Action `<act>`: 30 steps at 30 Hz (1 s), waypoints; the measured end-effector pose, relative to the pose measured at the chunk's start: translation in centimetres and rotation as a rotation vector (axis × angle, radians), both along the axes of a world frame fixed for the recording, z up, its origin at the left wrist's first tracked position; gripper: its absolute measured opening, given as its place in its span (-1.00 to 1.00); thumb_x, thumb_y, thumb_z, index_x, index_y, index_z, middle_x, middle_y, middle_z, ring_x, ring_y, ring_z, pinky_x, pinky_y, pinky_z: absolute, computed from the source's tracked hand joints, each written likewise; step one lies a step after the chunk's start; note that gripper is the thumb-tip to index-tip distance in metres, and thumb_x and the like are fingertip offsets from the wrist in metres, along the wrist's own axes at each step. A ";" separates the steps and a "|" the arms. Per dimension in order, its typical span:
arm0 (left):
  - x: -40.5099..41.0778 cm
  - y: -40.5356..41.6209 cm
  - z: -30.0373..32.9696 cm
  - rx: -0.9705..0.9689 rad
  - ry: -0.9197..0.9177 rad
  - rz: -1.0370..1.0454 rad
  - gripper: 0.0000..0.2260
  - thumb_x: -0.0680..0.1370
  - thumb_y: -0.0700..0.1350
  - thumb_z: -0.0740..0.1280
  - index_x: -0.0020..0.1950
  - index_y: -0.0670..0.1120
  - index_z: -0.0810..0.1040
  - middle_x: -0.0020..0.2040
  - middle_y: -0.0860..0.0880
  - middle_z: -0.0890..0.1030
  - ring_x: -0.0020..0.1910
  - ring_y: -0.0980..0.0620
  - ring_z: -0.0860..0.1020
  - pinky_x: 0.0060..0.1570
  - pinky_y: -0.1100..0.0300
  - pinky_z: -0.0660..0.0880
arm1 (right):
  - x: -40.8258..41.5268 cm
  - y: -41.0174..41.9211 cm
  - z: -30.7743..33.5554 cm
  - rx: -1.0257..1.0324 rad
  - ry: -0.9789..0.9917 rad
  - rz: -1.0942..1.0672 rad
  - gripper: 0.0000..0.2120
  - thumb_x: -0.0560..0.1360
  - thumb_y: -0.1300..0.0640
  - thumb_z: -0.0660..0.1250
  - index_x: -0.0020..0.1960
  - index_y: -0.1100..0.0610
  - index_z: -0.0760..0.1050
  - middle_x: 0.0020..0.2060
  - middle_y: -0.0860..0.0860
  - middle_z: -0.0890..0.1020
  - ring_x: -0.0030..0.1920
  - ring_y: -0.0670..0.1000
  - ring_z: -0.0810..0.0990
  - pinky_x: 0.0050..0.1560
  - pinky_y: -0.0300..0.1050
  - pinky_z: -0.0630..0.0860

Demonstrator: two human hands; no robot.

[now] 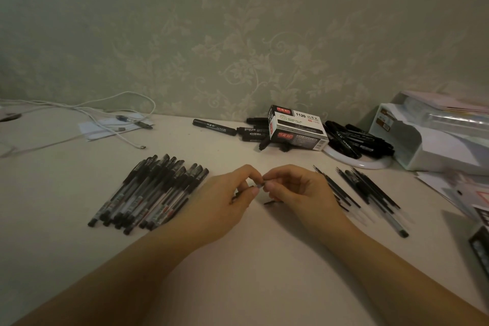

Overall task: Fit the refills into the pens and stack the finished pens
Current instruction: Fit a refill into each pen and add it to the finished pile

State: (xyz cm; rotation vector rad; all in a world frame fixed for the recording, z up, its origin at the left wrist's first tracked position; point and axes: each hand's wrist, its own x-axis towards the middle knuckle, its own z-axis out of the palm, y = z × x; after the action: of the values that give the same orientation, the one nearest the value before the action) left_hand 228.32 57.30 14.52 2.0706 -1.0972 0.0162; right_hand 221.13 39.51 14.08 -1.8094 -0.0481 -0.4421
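Both hands, the left hand [227, 193] and right hand [296, 188], pinch one small part [260, 185] between the pen pile [150, 190] and the refills [367, 190], and it may slip away if the fingertips loosen.

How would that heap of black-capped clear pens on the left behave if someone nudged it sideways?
The heap of black-capped clear pens would probably spread rather than slide as one, since the pens lie loosely overlapped. Their round barrels look apt to roll on the smooth pale tabletop. Each seems light and stiff.
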 end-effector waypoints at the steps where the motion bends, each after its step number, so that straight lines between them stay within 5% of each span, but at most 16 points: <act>1: 0.0 0.0 0.1 0.007 -0.019 0.006 -0.93 0.61 0.03 0.22 0.06 0.20 0.45 -0.27 0.05 0.55 -0.45 0.21 0.43 -0.45 0.34 0.33 | 0.0 0.0 0.0 0.002 0.004 0.000 -0.82 0.48 0.25 0.46 -0.05 -0.03 0.68 -0.16 0.01 0.72 -0.16 -0.05 0.67 -0.13 -0.27 0.57; 6: -0.2 -0.2 0.3 0.000 -0.036 0.042 -0.92 0.59 0.03 0.25 0.06 0.12 0.50 -0.28 0.12 0.52 -0.37 0.29 0.46 -0.40 0.43 0.29 | -0.1 0.1 0.0 0.010 0.011 -0.005 -0.87 0.48 0.26 0.45 -0.05 0.05 0.67 -0.19 0.02 0.71 -0.20 -0.09 0.66 -0.16 -0.32 0.55; 14: -0.6 -0.1 0.6 -0.009 -0.041 0.019 -0.86 0.61 -0.03 0.23 0.11 0.07 0.54 -0.20 0.16 0.53 -0.20 0.21 0.51 -0.18 0.26 0.46 | -0.1 0.0 -0.2 -0.057 0.017 -0.043 -0.97 0.52 0.14 0.42 -0.08 0.05 0.65 -0.25 0.02 0.68 -0.20 -0.03 0.63 -0.11 -0.20 0.59; 17: -0.7 -0.1 0.7 0.002 -0.042 -0.003 -0.85 0.61 -0.02 0.23 0.14 0.08 0.54 -0.16 0.16 0.53 -0.14 0.21 0.53 -0.09 0.20 0.53 | 0.0 0.1 -0.3 -0.162 0.010 -0.075 -0.90 0.54 0.06 0.38 -0.12 0.04 0.61 -0.28 0.01 0.65 -0.20 0.05 0.61 -0.11 -0.11 0.57; 25: -0.9 -0.3 0.7 0.010 -0.091 -0.008 -0.86 0.61 -0.03 0.24 0.13 0.06 0.54 -0.18 0.20 0.51 -0.14 0.23 0.52 -0.09 0.28 0.49 | 0.0 0.5 -0.3 -0.293 -0.020 -0.126 -0.62 0.54 -0.20 0.21 -0.27 0.04 0.52 -0.41 -0.07 0.54 -0.35 -0.16 0.47 -0.28 -0.29 0.43; 30: -0.7 -0.2 0.7 0.016 -0.078 -0.003 -0.86 0.62 -0.03 0.23 0.12 0.05 0.54 -0.16 0.15 0.54 -0.16 0.19 0.52 -0.13 0.24 0.49 | 0.0 0.2 -0.4 -0.256 0.018 -0.035 -0.94 0.56 -0.04 0.34 -0.07 -0.09 0.55 -0.19 -0.10 0.64 -0.19 -0.06 0.64 -0.08 -0.03 0.64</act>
State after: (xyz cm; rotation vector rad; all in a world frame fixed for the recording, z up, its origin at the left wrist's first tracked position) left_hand 227.64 57.09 15.20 2.0976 -1.1502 0.0876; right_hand 221.08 39.71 13.68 -2.0682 -0.0632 -0.4603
